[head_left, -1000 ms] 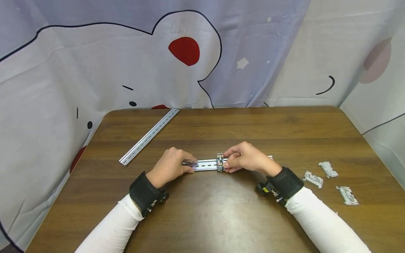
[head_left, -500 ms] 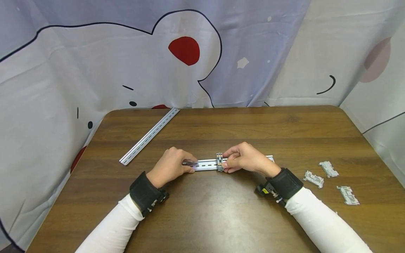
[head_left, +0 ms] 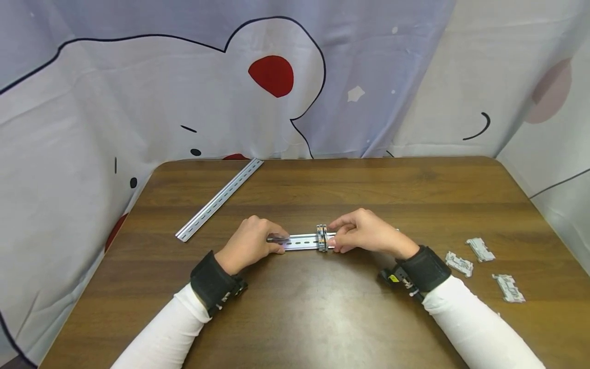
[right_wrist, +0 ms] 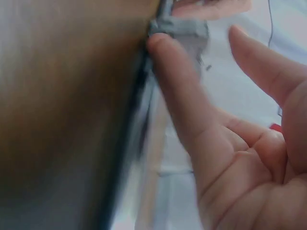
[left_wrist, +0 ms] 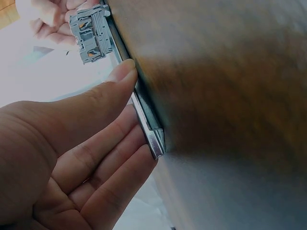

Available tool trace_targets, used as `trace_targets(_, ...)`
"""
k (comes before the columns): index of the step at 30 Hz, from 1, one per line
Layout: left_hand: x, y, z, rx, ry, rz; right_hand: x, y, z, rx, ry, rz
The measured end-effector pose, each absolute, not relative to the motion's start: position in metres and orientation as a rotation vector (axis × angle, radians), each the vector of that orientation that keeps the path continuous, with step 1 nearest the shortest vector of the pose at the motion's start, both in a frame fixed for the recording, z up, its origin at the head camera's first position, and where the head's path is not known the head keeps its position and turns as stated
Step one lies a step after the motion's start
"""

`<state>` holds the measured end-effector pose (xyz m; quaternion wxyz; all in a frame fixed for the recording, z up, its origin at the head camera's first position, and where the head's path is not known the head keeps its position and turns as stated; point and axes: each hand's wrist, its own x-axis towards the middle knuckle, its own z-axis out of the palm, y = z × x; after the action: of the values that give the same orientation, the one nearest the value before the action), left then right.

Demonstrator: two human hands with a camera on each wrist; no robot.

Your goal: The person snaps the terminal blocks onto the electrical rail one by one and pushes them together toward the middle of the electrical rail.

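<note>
My left hand (head_left: 251,240) grips the left end of a slotted metal DIN rail (head_left: 300,242), thumb on the near edge and fingers on the far edge. A few thin grey terminal blocks (head_left: 321,238) sit side by side across the rail; their orange parts show on the block (left_wrist: 90,37) in the left wrist view. Just right of them is my right hand (head_left: 372,234), thumb and forefinger spread apart. In the right wrist view one fingertip (right_wrist: 157,42) lies right at the blocks' lower edge, while another digit stands away. My right hand hides much of the rail's right part.
A second DIN rail (head_left: 218,201) lies slanted at the back left of the wooden table (head_left: 295,312). Loose pale terminal blocks lie at the right, one nearest the right sleeve (head_left: 459,264), others farther out. A printed curtain (head_left: 184,92) hangs behind the table.
My right hand has shifted slightly right, and its fingers have parted from the terminal blocks, leaving a gap. My left hand keeps its hold on the rail.
</note>
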<state>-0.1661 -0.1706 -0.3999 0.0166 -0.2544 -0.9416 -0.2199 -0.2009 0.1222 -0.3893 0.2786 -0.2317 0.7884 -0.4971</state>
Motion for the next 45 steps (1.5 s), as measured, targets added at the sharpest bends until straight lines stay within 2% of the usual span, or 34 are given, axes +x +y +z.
trace_targets(6, -0.167, -0.168, -0.398, -0.788, -2.931, -0.686, -0.210, 0.152, -0.374, -0.787, 2.589, -0.799)
trace_targets(13, -0.165, -0.169, -0.398, -0.778, -2.932, -0.696, -0.213, 0.180, -0.366, -0.701, 2.721, -0.369)
trace_targets(25, -0.172, -0.166, -0.401, -0.701, -2.876, -0.674, -0.229, 0.191, -0.372, -0.704, 2.822, -0.477)
trace_targets(38, -0.225, -0.169, -0.405, -0.590, -2.917, -0.727, -0.262, 0.183, -0.375, -0.541, 2.925, -0.514)
trace_targets(45, -0.239, -0.170, -0.403, -0.537, -2.939, -0.737, -0.285, 0.179, -0.373, -0.514, 2.889, -0.477)
